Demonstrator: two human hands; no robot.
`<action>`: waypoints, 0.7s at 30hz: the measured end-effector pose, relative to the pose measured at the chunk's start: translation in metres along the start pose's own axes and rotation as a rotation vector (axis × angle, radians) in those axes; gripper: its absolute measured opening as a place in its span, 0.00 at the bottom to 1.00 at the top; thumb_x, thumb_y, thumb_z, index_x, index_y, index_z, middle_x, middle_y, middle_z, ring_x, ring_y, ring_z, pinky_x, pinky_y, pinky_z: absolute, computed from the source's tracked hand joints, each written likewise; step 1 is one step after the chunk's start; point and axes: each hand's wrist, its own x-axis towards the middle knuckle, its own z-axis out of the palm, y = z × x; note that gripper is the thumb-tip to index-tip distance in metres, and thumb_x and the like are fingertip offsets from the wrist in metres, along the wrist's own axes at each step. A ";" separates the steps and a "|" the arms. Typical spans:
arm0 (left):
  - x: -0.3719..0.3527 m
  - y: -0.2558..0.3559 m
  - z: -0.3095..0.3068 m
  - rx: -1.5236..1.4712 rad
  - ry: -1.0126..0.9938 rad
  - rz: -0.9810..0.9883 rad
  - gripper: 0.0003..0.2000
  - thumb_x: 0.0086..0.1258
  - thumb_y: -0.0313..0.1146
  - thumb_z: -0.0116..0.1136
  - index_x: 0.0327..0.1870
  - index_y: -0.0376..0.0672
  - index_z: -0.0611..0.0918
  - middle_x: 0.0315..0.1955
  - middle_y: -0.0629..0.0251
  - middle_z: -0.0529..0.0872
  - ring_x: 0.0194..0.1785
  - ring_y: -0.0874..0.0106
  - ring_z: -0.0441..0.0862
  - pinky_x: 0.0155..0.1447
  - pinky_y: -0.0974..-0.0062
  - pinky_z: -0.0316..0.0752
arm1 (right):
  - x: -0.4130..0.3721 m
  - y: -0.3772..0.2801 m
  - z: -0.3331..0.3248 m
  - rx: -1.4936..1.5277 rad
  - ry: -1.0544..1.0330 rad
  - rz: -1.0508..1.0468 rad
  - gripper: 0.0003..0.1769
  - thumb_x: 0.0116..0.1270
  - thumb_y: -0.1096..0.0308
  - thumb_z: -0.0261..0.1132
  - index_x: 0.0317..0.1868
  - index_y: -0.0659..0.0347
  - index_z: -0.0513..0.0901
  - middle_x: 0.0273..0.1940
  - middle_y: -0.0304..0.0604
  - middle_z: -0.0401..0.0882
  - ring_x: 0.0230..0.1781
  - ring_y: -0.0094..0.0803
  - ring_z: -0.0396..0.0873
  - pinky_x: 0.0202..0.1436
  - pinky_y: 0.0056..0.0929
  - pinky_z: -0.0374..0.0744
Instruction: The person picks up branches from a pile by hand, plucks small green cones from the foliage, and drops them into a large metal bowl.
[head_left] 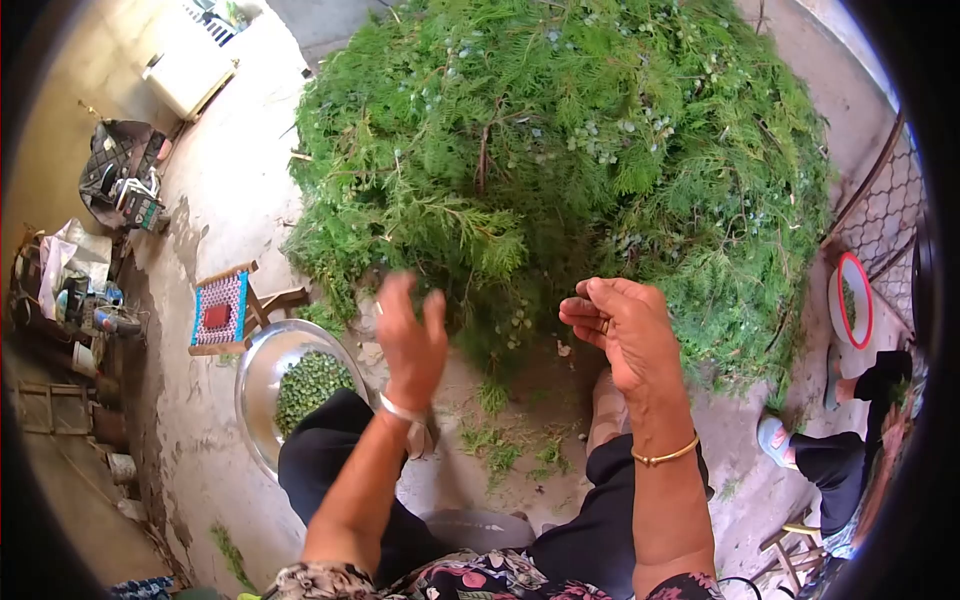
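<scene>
A large heap of green leafy branches [560, 150] with small pale round fruits fills the upper middle. My left hand [408, 335] is raised at the near edge of the heap, fingers apart and a little blurred, with nothing in it. To its right my right hand [622, 325] has thumb and fingers drawn together; whatever they may pinch is too small to make out. A dark green sprig, blurred, hangs between the two hands. Left of my knee stands a metal basin [262, 400] with small green fruits [310, 388] in it.
A small stool with a woven seat [232, 312] stands beyond the basin. Farther left are a scooter [125, 180] and piled household things. At the right another person [845, 470] sits near a red-rimmed basin [866, 300]. Loose sprigs [495, 450] lie on the floor between my feet.
</scene>
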 end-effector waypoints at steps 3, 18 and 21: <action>0.085 -0.018 0.028 0.159 0.255 0.126 0.18 0.59 0.33 0.60 0.45 0.29 0.73 0.39 0.43 0.79 0.44 0.48 0.76 0.53 0.59 0.68 | 0.002 0.000 0.001 -0.016 -0.006 0.000 0.12 0.65 0.63 0.59 0.40 0.65 0.77 0.32 0.46 0.83 0.34 0.32 0.81 0.40 0.29 0.76; -0.052 -0.005 0.079 -0.117 -0.219 -0.191 0.05 0.59 0.25 0.55 0.24 0.33 0.76 0.17 0.49 0.74 0.21 0.58 0.73 0.28 0.61 0.68 | -0.001 0.006 -0.005 -0.121 0.033 -0.131 0.12 0.62 0.65 0.61 0.35 0.68 0.78 0.28 0.45 0.82 0.29 0.26 0.77 0.37 0.27 0.73; -0.061 0.027 0.049 -0.138 -0.473 -0.271 0.06 0.62 0.28 0.55 0.29 0.33 0.75 0.18 0.60 0.71 0.24 0.66 0.68 0.32 0.68 0.66 | -0.002 0.008 -0.002 -0.199 0.065 -0.088 0.14 0.61 0.66 0.62 0.37 0.72 0.78 0.30 0.49 0.81 0.30 0.30 0.78 0.38 0.31 0.74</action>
